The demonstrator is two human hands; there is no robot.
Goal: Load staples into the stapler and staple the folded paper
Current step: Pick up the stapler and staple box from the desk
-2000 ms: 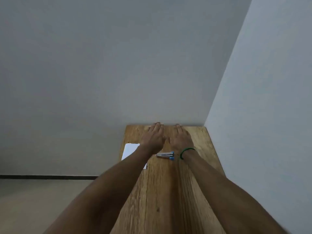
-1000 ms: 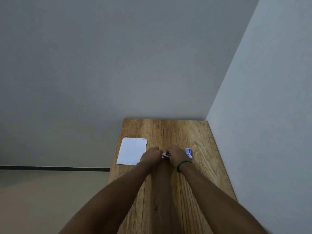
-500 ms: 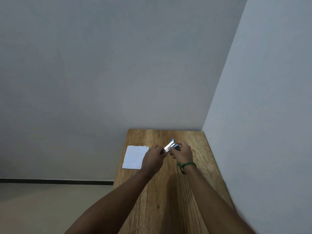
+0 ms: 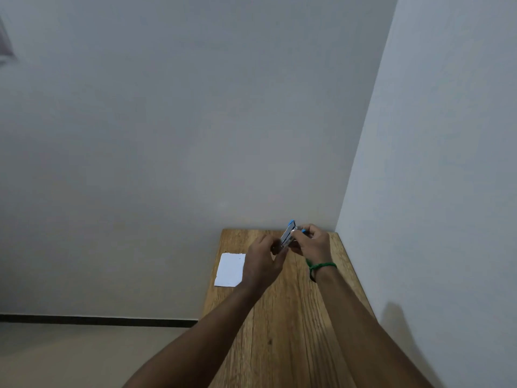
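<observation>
A small silver stapler (image 4: 288, 235) with blue ends is held up above the far end of the wooden table (image 4: 282, 331), tilted with one blue tip upward. My left hand (image 4: 263, 260) grips its lower end and my right hand (image 4: 313, 243), with a green band at the wrist, pinches its upper part. The folded white paper (image 4: 230, 270) lies flat near the table's left edge, just left of my left hand. No staples or staple box can be made out; my hands hide the table behind them.
The narrow table stands in a corner, with a grey wall (image 4: 195, 135) behind it and a white wall (image 4: 447, 191) along its right side. To the left the table ends over a beige floor (image 4: 84, 357).
Both hands came back from the table's far edge, took the stapler off the table and lifted it; it now tilts more steeply than half a second ago.
</observation>
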